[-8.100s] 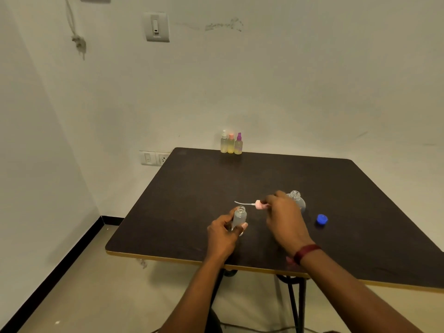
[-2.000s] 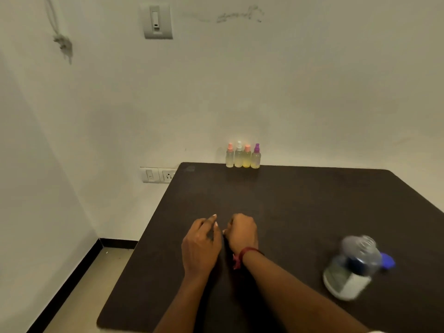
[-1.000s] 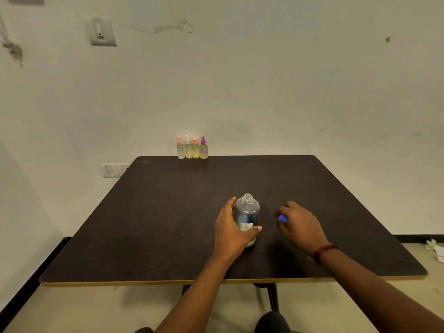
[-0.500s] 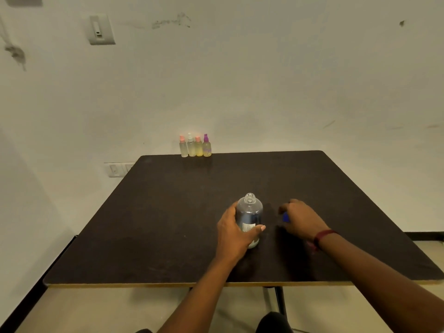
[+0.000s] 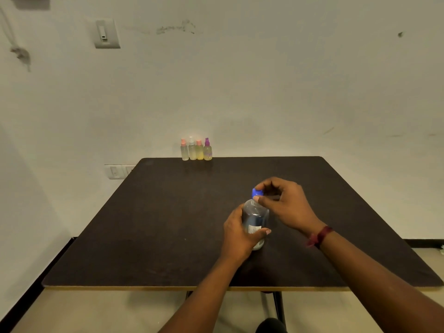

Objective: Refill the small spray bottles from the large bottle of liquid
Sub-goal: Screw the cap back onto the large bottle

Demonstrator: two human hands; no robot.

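The large clear bottle point(image 5: 255, 217) stands upright on the dark table point(image 5: 168, 224), near its middle front. My left hand point(image 5: 236, 233) grips the bottle's body from the left, thumb across its label. My right hand point(image 5: 286, 203) pinches the blue cap point(image 5: 257, 192) right at the bottle's mouth. Whether the cap touches the neck is hidden by my fingers. Several small spray bottles point(image 5: 196, 150) with pink, white and purple tops stand in a row at the table's far edge against the wall.
The wall runs close behind the table. A socket plate point(image 5: 117, 171) sits on the wall left of the far corner and a switch point(image 5: 105, 33) higher up. The table's front edge point(image 5: 168, 287) is just below my forearms.
My right hand has lifted the blue cap off the table and carried it left to the top of the large bottle. My left hand keeps its hold on the bottle.
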